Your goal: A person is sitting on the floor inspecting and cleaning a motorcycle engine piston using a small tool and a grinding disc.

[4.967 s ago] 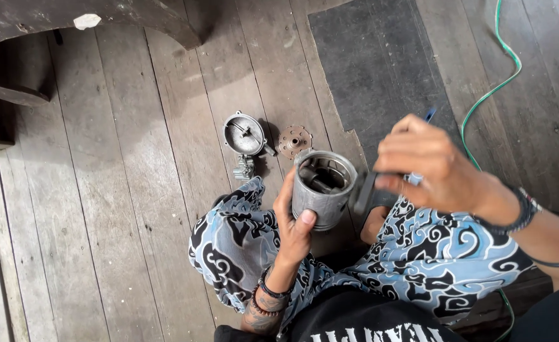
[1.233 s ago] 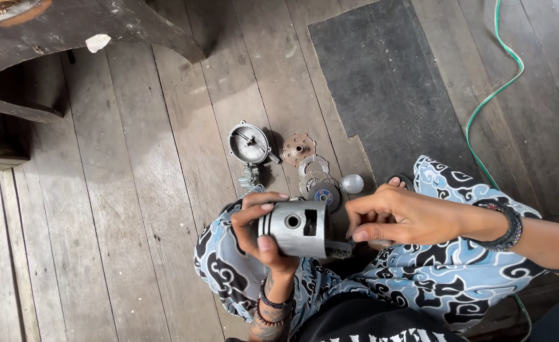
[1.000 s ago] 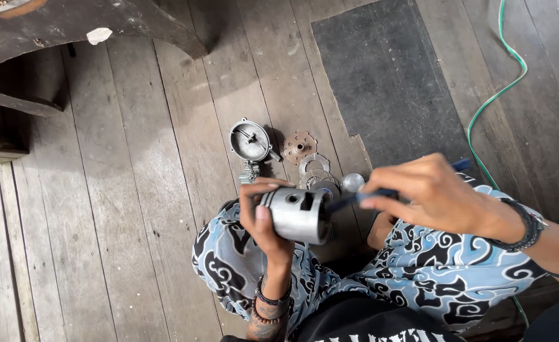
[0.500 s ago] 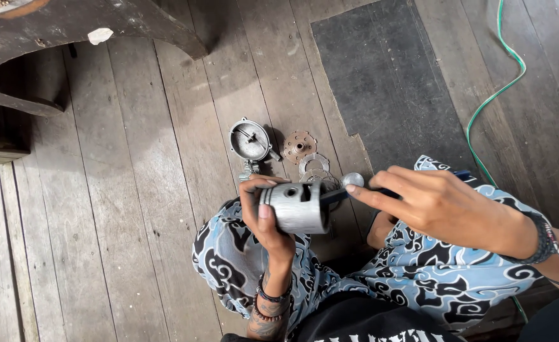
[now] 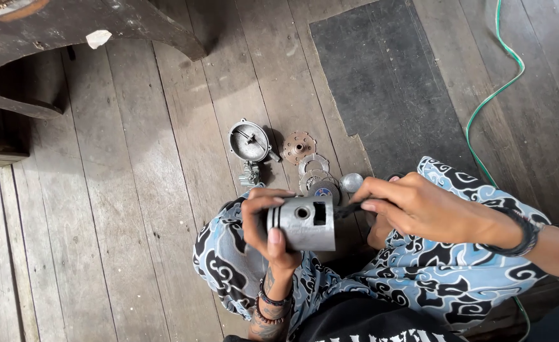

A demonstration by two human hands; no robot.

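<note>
Piston (image 5: pixel 305 221), dull grey metal, cylindrical, ringed, lying sideways above patterned lap, clasped by left hand (image 5: pixel 268 229). Right hand (image 5: pixel 419 206) pinching dark slim tool (image 5: pixel 349 208) at its open end. Round metal parts (image 5: pixel 298 147) beyond on weathered plank floor (image 5: pixel 134 209).

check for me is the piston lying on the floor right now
No, the left hand holds the piston up above the lap, off the wooden floor.

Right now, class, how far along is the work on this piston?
Done: small parts and a round housing lie on the floor planks. In hand: the left hand grips the piston sideways; the right hand pushes a dark tool into its open end. Left: unclear.
</note>
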